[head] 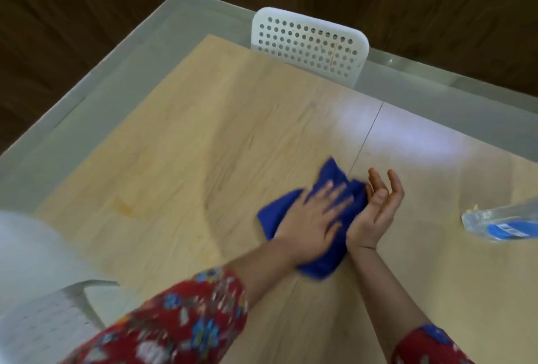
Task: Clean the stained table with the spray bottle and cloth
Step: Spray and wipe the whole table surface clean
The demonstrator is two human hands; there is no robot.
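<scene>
The left hand [311,221] lay flat on the cloth [276,212], and the right hand [375,212] lay open beside it. The stain [125,207], far left, might get missed.

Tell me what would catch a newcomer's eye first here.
The bright blue cloth near the middle of the table, pressed flat under the left hand, with the right hand cupped palm-up at its right edge. Next, the white chair across the table and the spray bottle lying at the picture's right edge.
</scene>
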